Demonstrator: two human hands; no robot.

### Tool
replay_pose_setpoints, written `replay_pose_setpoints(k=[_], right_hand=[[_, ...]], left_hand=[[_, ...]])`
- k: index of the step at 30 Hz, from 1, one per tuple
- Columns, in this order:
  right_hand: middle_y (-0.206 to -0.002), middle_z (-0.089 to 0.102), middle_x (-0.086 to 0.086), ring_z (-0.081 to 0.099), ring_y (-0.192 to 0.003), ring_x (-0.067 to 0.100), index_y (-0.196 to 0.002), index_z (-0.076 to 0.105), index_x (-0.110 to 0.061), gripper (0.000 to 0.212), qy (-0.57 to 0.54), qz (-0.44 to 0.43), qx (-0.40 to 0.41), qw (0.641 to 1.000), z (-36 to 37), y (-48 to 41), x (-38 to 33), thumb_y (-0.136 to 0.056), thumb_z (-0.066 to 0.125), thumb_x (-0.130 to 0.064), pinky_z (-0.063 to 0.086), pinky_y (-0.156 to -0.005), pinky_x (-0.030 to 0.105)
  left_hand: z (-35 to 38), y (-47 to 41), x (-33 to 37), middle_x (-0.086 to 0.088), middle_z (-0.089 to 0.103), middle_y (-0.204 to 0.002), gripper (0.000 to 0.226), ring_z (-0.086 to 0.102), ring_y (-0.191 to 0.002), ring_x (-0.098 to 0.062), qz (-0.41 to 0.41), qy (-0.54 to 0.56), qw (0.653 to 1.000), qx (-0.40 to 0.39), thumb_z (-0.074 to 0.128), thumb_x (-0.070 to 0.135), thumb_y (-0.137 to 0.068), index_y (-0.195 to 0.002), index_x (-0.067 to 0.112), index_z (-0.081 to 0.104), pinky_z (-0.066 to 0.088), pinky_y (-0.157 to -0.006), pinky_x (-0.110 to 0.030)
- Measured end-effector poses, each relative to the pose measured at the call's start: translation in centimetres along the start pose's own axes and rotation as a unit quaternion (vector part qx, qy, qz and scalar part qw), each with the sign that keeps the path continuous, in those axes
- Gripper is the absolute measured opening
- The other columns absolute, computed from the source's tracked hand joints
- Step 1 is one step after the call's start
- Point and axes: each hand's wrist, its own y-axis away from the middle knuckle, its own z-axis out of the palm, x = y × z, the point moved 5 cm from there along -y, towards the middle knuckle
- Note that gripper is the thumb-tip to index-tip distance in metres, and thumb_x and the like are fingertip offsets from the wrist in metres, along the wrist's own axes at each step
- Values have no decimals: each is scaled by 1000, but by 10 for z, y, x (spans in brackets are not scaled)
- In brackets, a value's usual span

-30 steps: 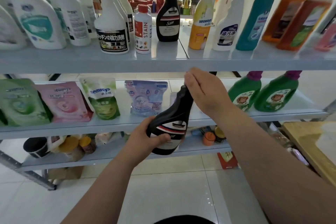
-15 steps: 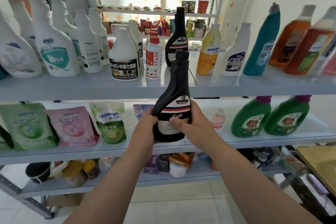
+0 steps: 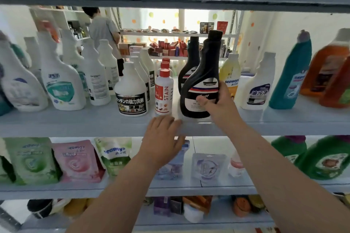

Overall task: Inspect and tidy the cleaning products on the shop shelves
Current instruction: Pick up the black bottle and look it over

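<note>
The right hand [image 3: 217, 103] has its grip clamped on the black bottle [image 3: 200, 81], thumb across the pale label at the front and fingers wrapped round the far side, out of sight. The thumb covers part of the label's lettering, and what remains is too blurred to read. The bottle leans a little, cap tipped to the right, low over the front of the middle shelf [image 3: 75, 126]; I cannot tell whether its base sits flat on it.

Just behind stands a second black bottle [image 3: 190, 66], mostly hidden, with only its neck and left flank showing. To the left, just beside, is a small white bottle marked STAIN [image 3: 163, 91], then a white bottle with a black label [image 3: 131, 91]. To the right, a yellow bottle [image 3: 230, 75] is partly masked by the right hand.

The left hand [image 3: 162, 138] holds nothing, its grip apart and its fingers spread loosely at the shelf's front edge below the STAIN bottle. Whether it touches the edge is unclear. It hides much of a bluish pouch [image 3: 174, 166] on the shelf below.

Further out, white spray bottles [image 3: 62, 81] crowd the left, the outermost cut off by the frame. A teal bottle [image 3: 291, 77] and orange bottles [image 3: 329, 70] fill the right, also cropped. The lower shelf carries green [image 3: 32, 161] and pink [image 3: 77, 159] pouches and green jugs [image 3: 325, 159]. A person [image 3: 103, 28] stands beyond the shelves, back turned.
</note>
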Motion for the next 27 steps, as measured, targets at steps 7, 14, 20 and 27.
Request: replay_pose_setpoints(k=[7, 14, 20, 27], right_hand=[[-118, 61, -15, 59, -107, 4, -142, 42, -27, 62, 42, 28, -12, 999, 9, -41, 29, -91, 76, -26, 47, -93, 24], [-124, 60, -14, 57, -115, 8, -145, 40, -31, 67, 57, 40, -5, 998, 15, -54, 49, -90, 77, -31, 48, -102, 32], [-130, 60, -14, 55, -119, 4, -152, 36, -31, 71, 63, 12, -15, 998, 16, -51, 55, -92, 75, -32, 46, -96, 17], [-130, 48, 0, 44, -129, 19, -152, 36, -30, 74, 158, -25, 38, 986, 17, -51, 58, -89, 75, -39, 39, -110, 36]], left_hand=[[20, 4, -9, -11, 61, -131, 61, 55, -121, -32, 15, -86, 996, 6, 54, 50, -88, -140, 18, 57, 43, -105, -47], [31, 1, -14, -13, 63, -127, 62, 58, -120, -34, 33, -99, 993, 57, 60, 47, -86, -137, 12, 61, 43, -104, -48], [45, 1, -18, -14, 67, -124, 59, 63, -116, -35, 52, -128, 978, 157, 66, 39, -80, -131, 9, 67, 43, -102, -48], [50, 1, -19, -12, 69, -120, 56, 60, -114, -31, 76, -139, 960, 232, 67, 36, -75, -125, 11, 71, 39, -102, -45]])
